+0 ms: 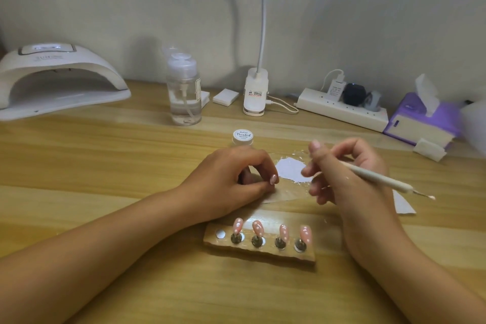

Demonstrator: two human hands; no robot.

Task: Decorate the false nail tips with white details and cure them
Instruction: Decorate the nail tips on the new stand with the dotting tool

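My left hand pinches one pink nail tip on its small stand, just left of a patch of white paint on a clear sheet. My right hand grips a pale dotting tool, its back tip pointing right. The wooden holder near me carries several pink nail tips with white dots; its leftmost socket is bare. A white paint jar stands behind my left hand. The white curing lamp sits at the far left.
A clear pump bottle, white pads, a clip lamp base, a power strip and a purple tissue box line the back of the wooden table. A paper scrap lies to the right.
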